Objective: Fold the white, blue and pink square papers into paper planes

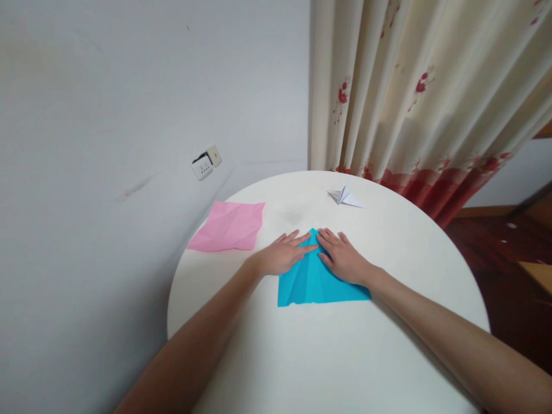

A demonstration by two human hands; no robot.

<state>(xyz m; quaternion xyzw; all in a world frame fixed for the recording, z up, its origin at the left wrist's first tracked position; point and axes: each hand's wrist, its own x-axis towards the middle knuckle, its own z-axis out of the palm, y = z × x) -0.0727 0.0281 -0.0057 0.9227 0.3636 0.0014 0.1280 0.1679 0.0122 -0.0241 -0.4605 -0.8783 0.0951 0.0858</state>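
A sheet of blue paper (317, 282) lies on the white round table, its far end folded to a point and its near edge slightly ragged. Creases run lengthwise down it. My left hand (284, 253) rests on the paper's left slanted side, fingers spread toward the tip. On the right slanted side lies my right hand (342, 256), palm down with fingers stretched out near the tip. Neither hand grips the paper; both press flat on it. Parts of the two slanted edges are hidden under the hands.
A creased pink paper sheet (230, 227) lies at the table's left edge. Toward the back right sits a folded white paper piece (345, 196). The table (414, 247) stands close to a wall with a socket (202, 168) and a patterned curtain (388, 92).
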